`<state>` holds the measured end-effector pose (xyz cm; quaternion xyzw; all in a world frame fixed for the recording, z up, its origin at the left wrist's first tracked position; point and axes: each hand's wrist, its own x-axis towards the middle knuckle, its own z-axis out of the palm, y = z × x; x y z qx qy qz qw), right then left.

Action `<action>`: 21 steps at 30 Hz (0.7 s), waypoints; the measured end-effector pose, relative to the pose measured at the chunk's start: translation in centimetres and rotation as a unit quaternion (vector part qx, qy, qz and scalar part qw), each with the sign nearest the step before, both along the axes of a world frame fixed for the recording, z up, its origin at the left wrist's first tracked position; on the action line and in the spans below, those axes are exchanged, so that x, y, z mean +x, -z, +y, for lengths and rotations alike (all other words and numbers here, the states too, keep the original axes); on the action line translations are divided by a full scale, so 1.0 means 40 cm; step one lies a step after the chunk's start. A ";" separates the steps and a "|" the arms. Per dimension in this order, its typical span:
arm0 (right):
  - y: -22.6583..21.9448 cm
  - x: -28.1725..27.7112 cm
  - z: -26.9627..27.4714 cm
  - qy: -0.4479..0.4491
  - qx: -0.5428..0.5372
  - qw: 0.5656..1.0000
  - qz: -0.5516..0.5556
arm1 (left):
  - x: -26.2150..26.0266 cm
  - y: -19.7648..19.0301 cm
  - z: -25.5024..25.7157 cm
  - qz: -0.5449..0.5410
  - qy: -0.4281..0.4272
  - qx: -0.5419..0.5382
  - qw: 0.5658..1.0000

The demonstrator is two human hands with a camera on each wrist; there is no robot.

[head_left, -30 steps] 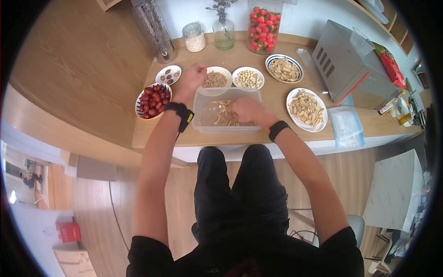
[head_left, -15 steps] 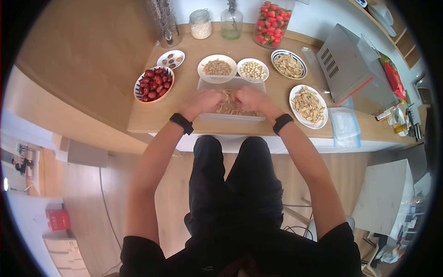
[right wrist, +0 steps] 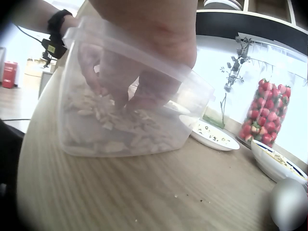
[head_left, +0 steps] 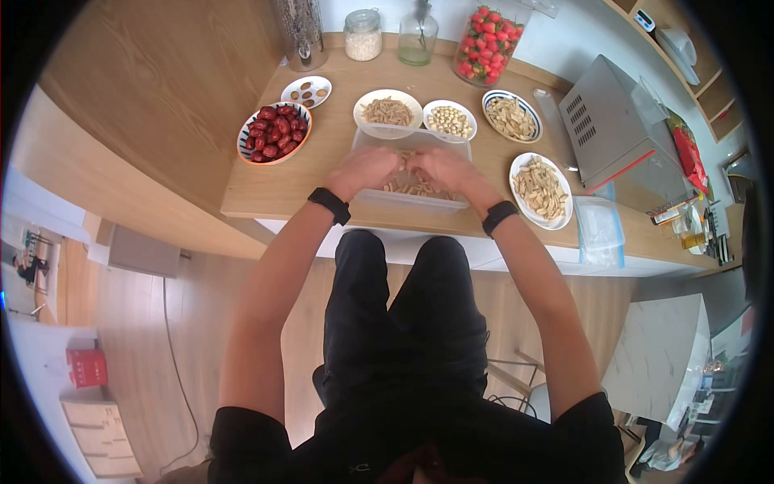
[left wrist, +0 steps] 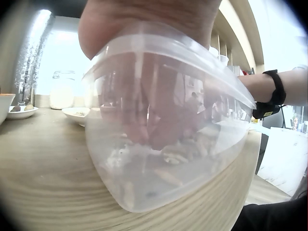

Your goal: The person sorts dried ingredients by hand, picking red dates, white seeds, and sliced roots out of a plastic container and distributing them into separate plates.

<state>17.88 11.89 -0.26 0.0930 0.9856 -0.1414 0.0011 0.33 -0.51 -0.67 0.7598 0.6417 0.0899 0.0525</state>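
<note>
A clear plastic box [head_left: 375, 194] with pale dried strips [head_left: 415, 189] on its bottom stands in front of the person. Both hands reach down into it, close together, fingers bent. The left hand [head_left: 369, 169] comes in from the left side, the right hand [head_left: 442, 171] from the right. Through the box wall in the right wrist view, the fingertips of the right hand [right wrist: 144, 82] point down at the dried strips [right wrist: 108, 115]. Fingers of the left hand [right wrist: 90, 65] show beside them. I cannot tell whether either hand pinches a strip.
Behind the box are a bowl of brownish strips [head_left: 387, 111] and a bowl of pale round kernels [head_left: 449, 121]. Red dates [head_left: 276, 133] fill a bowl at left. Plates of pale slices [head_left: 509, 119] and dried pieces [head_left: 540, 189] stand at right, near a grey appliance [head_left: 617, 121].
The left hand has come from beside the bowl of brownish strips down into the box, meeting the right hand. The head view has shifted slightly.
</note>
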 end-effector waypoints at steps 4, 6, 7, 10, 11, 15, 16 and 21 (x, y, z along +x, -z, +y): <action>0.013 0.000 0.008 0.007 0.004 1.000 0.025 | 0.003 -0.005 -0.006 -0.035 0.011 0.052 0.998; 0.013 0.003 0.008 -0.008 0.023 0.999 0.036 | 0.011 -0.025 -0.010 -0.074 0.002 0.021 0.997; 0.014 0.005 0.006 -0.007 0.022 0.999 0.036 | 0.014 -0.035 -0.012 -0.074 0.003 0.020 0.997; 0.013 0.004 0.005 0.009 0.031 0.999 0.027 | 0.017 -0.051 -0.014 -0.059 0.003 -0.040 0.997; 0.012 0.003 0.005 0.019 0.018 0.999 0.023 | 0.015 -0.049 -0.016 -0.072 0.021 -0.044 0.996; 0.003 0.000 0.001 0.036 0.023 0.999 -0.013 | 0.015 -0.050 -0.007 -0.087 0.038 -0.104 0.990; 0.000 -0.001 -0.002 0.035 0.023 0.999 -0.013 | 0.016 -0.048 -0.006 -0.087 0.037 -0.105 0.990; -0.029 -0.001 -0.014 0.028 -0.024 0.998 -0.054 | 0.013 -0.015 0.009 -0.070 0.060 -0.052 0.994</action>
